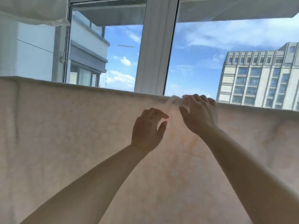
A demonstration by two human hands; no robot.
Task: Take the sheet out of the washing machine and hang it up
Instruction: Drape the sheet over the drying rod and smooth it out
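Observation:
A pale pink sheet (68,135) hangs spread over a line or rail that is hidden under its top fold, filling the lower half of the view. My right hand (199,113) rests on the sheet's top edge with its fingers spread over the fold, beside a small bunched crease (170,102). My left hand (148,128) hovers just below that crease in front of the cloth, fingers loosely bent, thumb and forefinger apart, holding nothing that I can see. The washing machine is out of view.
Behind the sheet is a large window with a white frame post (155,46), blue sky and buildings (258,78) outside. A white cloth (32,12) hangs at the upper left.

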